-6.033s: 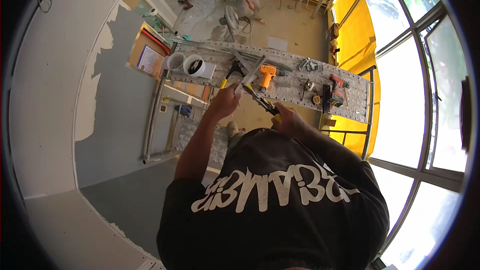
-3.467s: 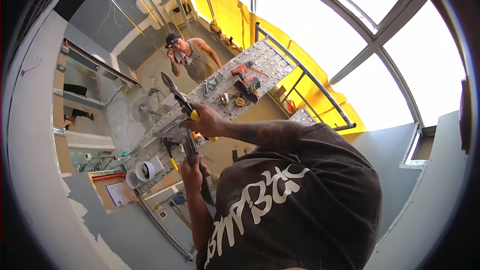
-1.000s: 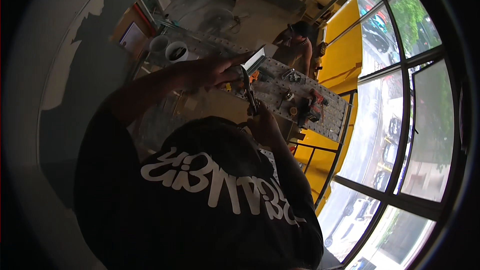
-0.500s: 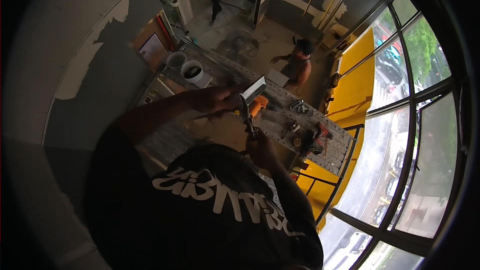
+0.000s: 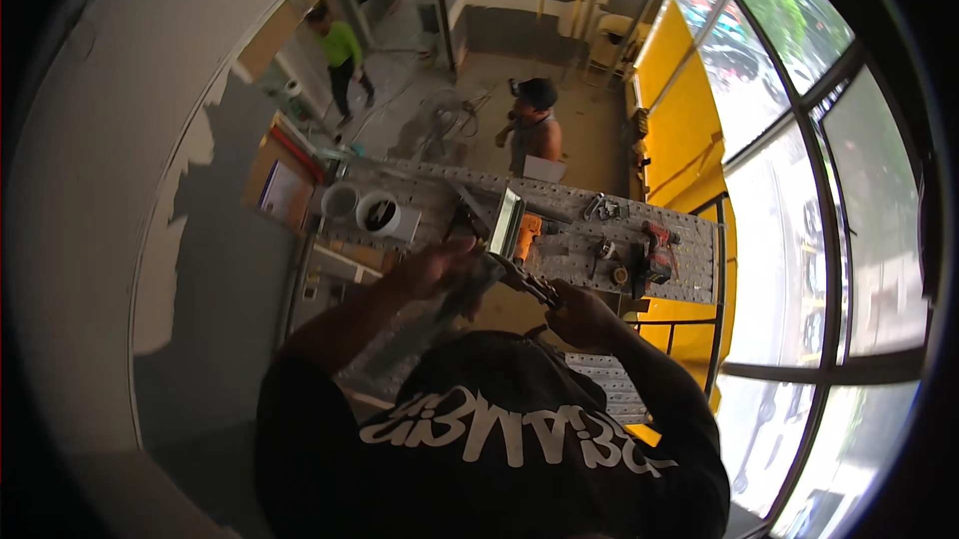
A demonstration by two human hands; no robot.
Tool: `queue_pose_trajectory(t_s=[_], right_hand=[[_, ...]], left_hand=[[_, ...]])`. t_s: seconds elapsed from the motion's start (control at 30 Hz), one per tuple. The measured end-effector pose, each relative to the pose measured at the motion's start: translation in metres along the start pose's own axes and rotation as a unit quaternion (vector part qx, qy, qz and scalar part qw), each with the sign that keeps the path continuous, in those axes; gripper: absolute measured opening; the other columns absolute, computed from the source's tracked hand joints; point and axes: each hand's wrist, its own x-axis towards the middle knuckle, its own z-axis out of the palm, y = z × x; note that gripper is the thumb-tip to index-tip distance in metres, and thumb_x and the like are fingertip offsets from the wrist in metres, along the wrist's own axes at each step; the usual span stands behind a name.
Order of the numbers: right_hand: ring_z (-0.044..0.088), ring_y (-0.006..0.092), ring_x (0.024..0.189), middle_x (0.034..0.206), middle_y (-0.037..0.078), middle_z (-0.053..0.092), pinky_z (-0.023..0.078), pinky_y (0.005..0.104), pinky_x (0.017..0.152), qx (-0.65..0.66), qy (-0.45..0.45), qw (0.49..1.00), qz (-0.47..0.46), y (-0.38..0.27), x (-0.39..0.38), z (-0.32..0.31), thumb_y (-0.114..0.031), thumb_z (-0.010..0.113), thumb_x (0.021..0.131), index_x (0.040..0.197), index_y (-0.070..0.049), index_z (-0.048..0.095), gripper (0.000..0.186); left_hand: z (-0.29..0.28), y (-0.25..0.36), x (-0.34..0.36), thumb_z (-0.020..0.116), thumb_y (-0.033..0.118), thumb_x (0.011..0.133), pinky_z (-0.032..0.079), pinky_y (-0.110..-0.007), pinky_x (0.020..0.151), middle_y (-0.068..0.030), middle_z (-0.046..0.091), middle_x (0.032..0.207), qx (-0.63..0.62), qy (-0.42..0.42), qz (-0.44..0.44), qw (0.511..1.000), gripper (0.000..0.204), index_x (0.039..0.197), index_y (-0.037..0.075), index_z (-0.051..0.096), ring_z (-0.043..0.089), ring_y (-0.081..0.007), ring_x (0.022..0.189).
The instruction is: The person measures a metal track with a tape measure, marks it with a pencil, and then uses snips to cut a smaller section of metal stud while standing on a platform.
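Observation:
My left hand is closed around a metal channel, a thin bright profile with folded edges; its lower part is dark and blurred. My right hand grips a metal plier-like tool, apparently locking pliers. Its head meets the channel's near edge, though I cannot tell whether the jaws clamp it. Just beyond the channel, an orange power tool lies on the perforated metal platform.
On the platform's right are a red and black drill and a tape roll. Two white buckets stand at its left. Beyond it are a capped person and another in a green top. Windows line the right.
The view has turned, so the platform lies more level. The pliers, upright before, now slant down to the right from the channel. The person in green has come nearer.

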Motion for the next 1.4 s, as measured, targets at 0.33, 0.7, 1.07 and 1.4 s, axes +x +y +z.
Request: queue_pose_trajectory(t_s=[0.33,0.7,1.07,1.4], right_hand=[[0.067,0.0423,0.093,0.099,0.022,0.069,0.054,0.0459,0.077,-0.074,0.0,0.997,0.011,-0.044,-0.024,-0.002,-0.024,0.074,0.081,0.117,-0.002,0.057,0.045],[0.067,0.0398,0.093,0.097,0.023,0.068,0.053,0.0453,0.079,-0.048,0.084,0.995,-0.008,-0.046,-0.056,0.035,-0.022,0.076,0.081,0.115,-0.001,0.058,0.044],[0.063,0.0128,0.071,0.082,0.005,0.066,0.051,0.0301,0.063,0.582,0.343,0.723,0.142,0.023,-0.052,0.047,-0.021,0.071,0.091,0.108,-0.002,0.063,0.027],[0.062,0.0184,0.057,0.077,0.008,0.066,0.051,0.0333,0.052,0.638,0.309,0.697,0.11,0.081,-0.035,-0.022,-0.012,0.069,0.089,0.1,-0.004,0.065,0.014]], left_hand=[[-0.004,-0.006,0.017,0.036,0.07,0.095,0.059,-0.036,0.051,-0.0196,0.058,0.129,0.047,-0.068,0.012,0.997,0.08,0.141,0.004,0.043,0.068,-0.0215,0.059],[-0.01,-0.009,0.032,0.032,0.064,0.1,0.055,-0.031,0.045,-0.0225,0.058,0.126,0.085,-0.078,-0.065,0.991,0.066,0.118,0.004,0.052,0.063,-0.0196,0.052],[0.027,-0.05,0.087,0.034,0.052,0.106,0.053,-0.028,0.055,-0.009,0.065,0.081,0.256,-0.036,-0.217,0.941,0.058,0.114,0.001,0.06,0.063,-0.0159,0.055],[0.074,-0.066,0.152,0.04,0.072,0.094,0.052,-0.036,0.045,-0.0154,0.067,0.077,0.235,0.042,-0.243,0.94,0.076,0.124,0.005,0.058,0.062,-0.0251,0.048]])
